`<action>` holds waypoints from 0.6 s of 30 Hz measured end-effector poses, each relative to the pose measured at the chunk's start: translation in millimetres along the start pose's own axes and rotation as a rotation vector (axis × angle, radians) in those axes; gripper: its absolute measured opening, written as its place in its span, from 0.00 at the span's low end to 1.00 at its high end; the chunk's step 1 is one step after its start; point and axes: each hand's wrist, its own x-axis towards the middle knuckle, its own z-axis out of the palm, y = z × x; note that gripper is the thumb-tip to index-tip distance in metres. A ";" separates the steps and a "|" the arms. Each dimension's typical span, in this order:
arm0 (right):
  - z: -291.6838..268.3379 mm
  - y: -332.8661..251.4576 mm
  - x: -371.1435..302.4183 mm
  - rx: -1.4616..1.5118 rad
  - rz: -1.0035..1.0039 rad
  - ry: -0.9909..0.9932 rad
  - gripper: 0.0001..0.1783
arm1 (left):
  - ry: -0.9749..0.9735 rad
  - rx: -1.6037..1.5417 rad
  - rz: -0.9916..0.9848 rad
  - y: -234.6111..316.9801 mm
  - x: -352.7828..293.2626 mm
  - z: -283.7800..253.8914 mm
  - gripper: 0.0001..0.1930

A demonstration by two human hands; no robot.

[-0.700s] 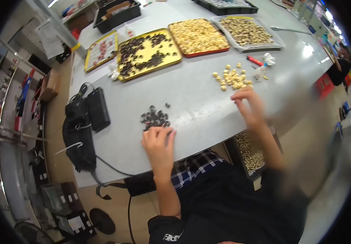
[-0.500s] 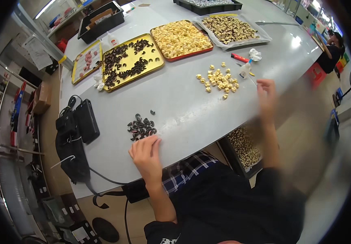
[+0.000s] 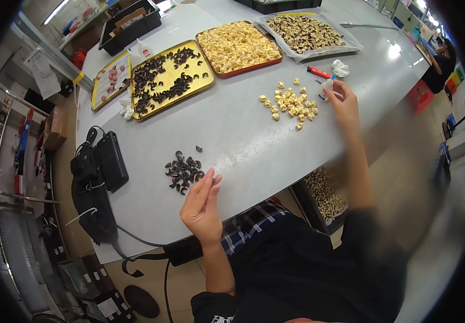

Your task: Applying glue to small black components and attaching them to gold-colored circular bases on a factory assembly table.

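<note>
My left hand [image 3: 202,207] is raised over the near part of the table, thumb and fingers pinched together around a small dark piece [image 3: 215,181] that barely shows. Just left of its fingertips lies a loose pile of black curved pieces [image 3: 181,171], with one piece [image 3: 198,148] apart from the rest. My right hand [image 3: 344,103] is closed on a small white bottle with a blue tip [image 3: 326,90], which it has at the table's right side. To the left of that bottle, several small cream-gold pieces [image 3: 291,104] lie scattered on the table.
Behind stand a yellow tray of black pieces [image 3: 206,81], a tray of cream pieces [image 3: 238,48] and a lined tray of dark-and-gold pieces [image 3: 348,50]. A red marker [image 3: 318,72] and crumpled tissue [image 3: 340,68] lie near the bottle. Black devices with cables [image 3: 112,161] sit left.
My right hand has reached forward and left and taken hold of the bottle. My left hand has drawn slightly right from the black pile, fingertips pinched.
</note>
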 end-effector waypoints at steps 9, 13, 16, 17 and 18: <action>21.8 -52.2 -52.2 0.573 0.015 -0.155 0.25 | -0.134 -0.249 -0.098 -4.0 -4.7 -9.3 0.11; 48.3 -75.4 -96.4 0.799 0.071 -0.462 0.26 | -0.191 -0.413 -0.129 -3.6 -10.7 -1.3 0.12; 76.0 -99.7 -123.6 1.012 0.287 -0.442 0.24 | -0.214 -0.466 -0.138 -6.4 -11.9 0.5 0.13; 85.4 -113.8 -131.0 1.089 0.456 -0.311 0.22 | -0.223 -0.466 -0.137 -7.4 -12.3 0.4 0.13; 92.6 -120.1 -135.2 1.156 0.624 -0.175 0.21 | -0.233 -0.467 -0.136 -9.3 -12.8 -0.4 0.13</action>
